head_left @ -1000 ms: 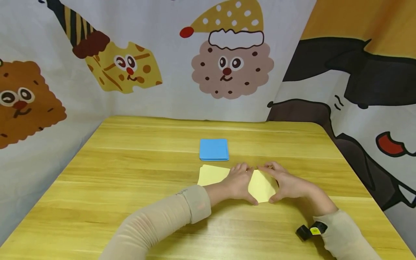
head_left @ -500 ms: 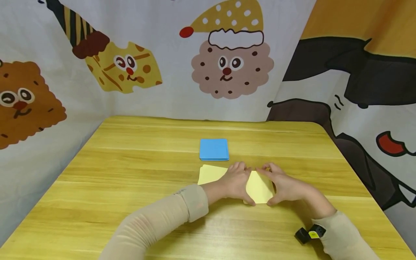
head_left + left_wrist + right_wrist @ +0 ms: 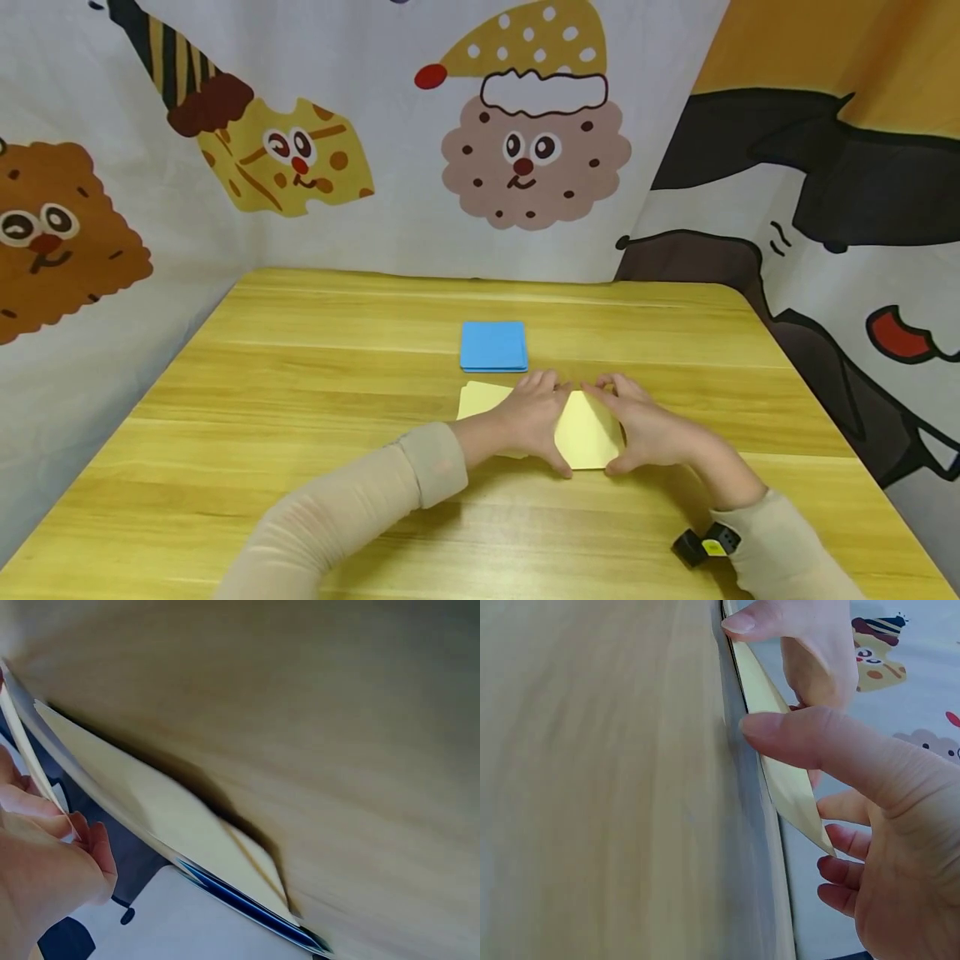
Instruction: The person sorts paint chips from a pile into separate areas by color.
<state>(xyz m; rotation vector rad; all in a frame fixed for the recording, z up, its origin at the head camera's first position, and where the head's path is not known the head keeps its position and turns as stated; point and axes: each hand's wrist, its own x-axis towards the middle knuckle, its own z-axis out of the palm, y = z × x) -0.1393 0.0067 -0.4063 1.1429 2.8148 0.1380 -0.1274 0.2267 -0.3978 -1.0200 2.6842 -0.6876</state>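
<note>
Near the middle of the head view, a yellow paper sheet (image 3: 587, 432) is held between the two hands. My left hand (image 3: 531, 417) grips its left side, thumb at the near edge and fingers at the far edge. Its right side is gripped likewise by my right hand (image 3: 651, 423). Beneath and left of the left hand lie more yellow sheets (image 3: 482, 400), partly hidden by it. The right wrist view shows the held sheet (image 3: 791, 784) tilted, with the right thumb (image 3: 810, 739) across its edge. In the left wrist view, loose yellow sheets (image 3: 161, 799) lie beside the left hand (image 3: 52, 862).
A stack of blue square sheets (image 3: 493, 346) lies behind the yellow ones on the wooden table (image 3: 300, 375). A curtain with cartoon prints (image 3: 390, 233) hangs around the table's back and sides. A small black device (image 3: 705, 546) sits at the right wrist.
Both hands have shifted a little to the left with the held yellow sheet, and the left hand covers more of the loose yellow sheets. The blue stack stays in place.
</note>
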